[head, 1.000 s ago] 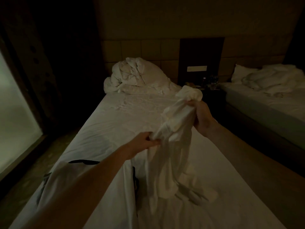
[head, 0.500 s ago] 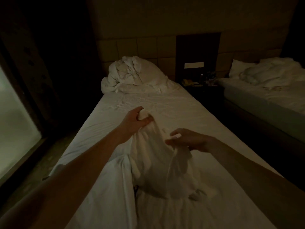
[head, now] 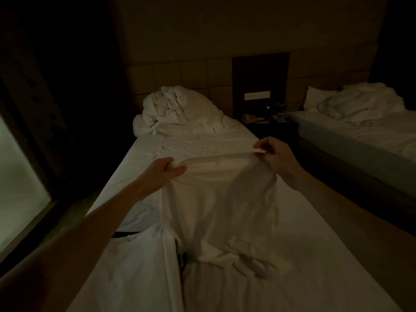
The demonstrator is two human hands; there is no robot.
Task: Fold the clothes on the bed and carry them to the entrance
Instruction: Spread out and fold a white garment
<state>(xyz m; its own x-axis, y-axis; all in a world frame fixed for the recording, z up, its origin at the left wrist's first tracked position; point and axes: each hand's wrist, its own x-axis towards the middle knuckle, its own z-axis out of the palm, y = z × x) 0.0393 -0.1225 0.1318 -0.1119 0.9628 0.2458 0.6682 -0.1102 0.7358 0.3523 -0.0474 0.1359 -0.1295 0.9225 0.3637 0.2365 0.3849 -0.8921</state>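
**Garment spread wide between both hands, ready to lay flat**

Over the middle of the bed [head: 281, 233], the white garment [head: 220, 199] now hangs stretched by its top edge between 2 hands. Half a second ago it was bunched low, with the hands close together; a second ago it dangled as a twisted rope from the right hand. Since then the hands have drawn apart and the cloth has opened into a broad panel. The left hand [head: 163, 171] grips 1 corner with fingers curled round a wad of fabric; the right hand [head: 276, 155] pinches the other corner between thumb and fingertips. The lower hem is still crumpled on the sheet near the foot of the bed.

That reads as the shaking-out step nearly done: the piece looks ready to be lowered flat for its first fold. Carrying to the entrance is not yet in sight.

Just left of the hanging cloth lies a second white garment [head: 135, 266] with dark trim, spread on the bed and touching the first at its lower edge; laying the held piece down could overlap it. A heaped duvet [head: 177, 111] sits at the head of the bed, well clear. A nightstand [head: 265, 121] with small items and a second bed [head: 360, 140] stand to the right. Dim light hides fine detail.
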